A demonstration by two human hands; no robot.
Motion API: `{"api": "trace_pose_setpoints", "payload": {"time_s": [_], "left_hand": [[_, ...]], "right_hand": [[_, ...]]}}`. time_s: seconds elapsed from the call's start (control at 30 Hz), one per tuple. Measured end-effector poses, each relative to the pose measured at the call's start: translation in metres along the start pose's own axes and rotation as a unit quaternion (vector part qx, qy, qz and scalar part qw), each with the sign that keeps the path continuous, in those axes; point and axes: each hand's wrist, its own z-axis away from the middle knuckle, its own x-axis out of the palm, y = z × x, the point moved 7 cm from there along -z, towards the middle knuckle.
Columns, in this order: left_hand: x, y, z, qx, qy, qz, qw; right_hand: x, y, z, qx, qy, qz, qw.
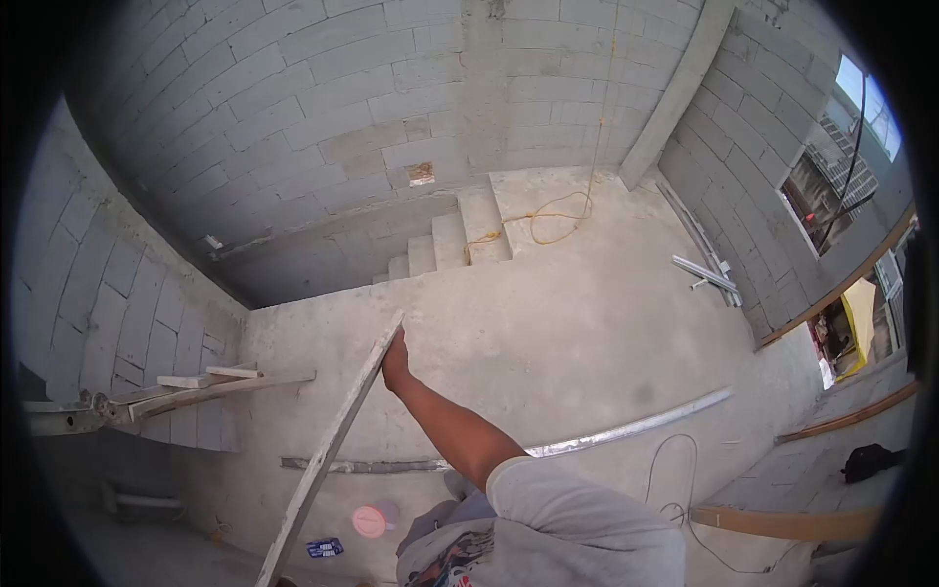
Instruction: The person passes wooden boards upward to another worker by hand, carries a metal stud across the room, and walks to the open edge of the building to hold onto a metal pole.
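My right hand [395, 362] grips a long, narrow, pale board [333, 450] near its upper end. The board is tilted, running from the middle of the view down to the bottom edge left of my body. Its fingers are partly hidden at the board's edge. My left hand is out of view. Below the board's right side, near my legs, stands a container with a pink lid [370, 521]. A small blue-and-white packet [325, 548] lies on the concrete floor [548, 342] close to the board's lower part.
A long shiny metal bar [636, 421] crosses the floor by my body. Concrete steps [450, 240] drop beside the far block wall [362, 88]. A yellow rope [559, 217] lies at their top. Timber pieces [210, 382] jut in from the left; metal profiles [706, 278] rest at right.
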Motion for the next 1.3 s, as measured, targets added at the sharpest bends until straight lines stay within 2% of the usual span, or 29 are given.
{"api": "trace_pose_setpoints", "payload": {"time_s": [0.07,0.2,0.27,0.37,0.4,0.43,0.47,0.63,0.73,0.87,1.13,1.3], "left_hand": [[0.070,-0.044,0.016,-0.018,0.018,-0.042,0.999],[0.189,-0.111,0.049,-0.039,0.024,-0.084,0.995],[0.246,-0.142,0.069,-0.043,0.017,-0.096,0.994],[0.339,-0.185,0.103,-0.027,0.009,-0.104,0.994],[0.372,-0.201,0.116,-0.018,0.009,-0.102,0.995],[0.403,-0.216,0.127,-0.008,0.014,-0.098,0.995],[0.436,-0.232,0.142,-0.001,0.025,-0.091,0.996],[0.577,-0.261,0.201,0.031,0.051,-0.086,0.994],[0.627,-0.268,0.224,0.034,0.056,-0.081,0.995],[0.667,-0.277,0.256,0.035,0.055,-0.072,0.995],[0.721,-0.284,0.302,0.045,0.022,-0.058,0.997],[0.769,-0.295,0.318,0.053,-0.052,-0.031,0.997]], "right_hand": [[0.002,-0.027,-0.012,-0.023,-0.009,0.132,0.991],[-0.042,-0.035,-0.082,0.049,0.018,0.159,0.986],[-0.070,-0.053,-0.109,0.041,0.068,0.233,0.969],[-0.115,-0.058,-0.168,0.092,0.072,0.144,0.983],[-0.119,-0.088,-0.174,0.134,0.046,0.093,0.986],[-0.147,-0.072,-0.219,0.077,0.032,0.122,0.989],[-0.127,-0.146,-0.209,0.068,0.025,0.048,0.996],[-0.132,-0.336,-0.259,0.026,-0.021,0.012,0.999],[-0.133,-0.419,-0.279,0.000,-0.043,0.006,0.999],[-0.142,-0.490,-0.297,-0.028,-0.068,-0.014,0.997],[-0.169,-0.565,-0.300,-0.065,-0.094,-0.046,0.992],[-0.178,-0.592,-0.288,-0.097,-0.106,-0.074,0.987]]}}
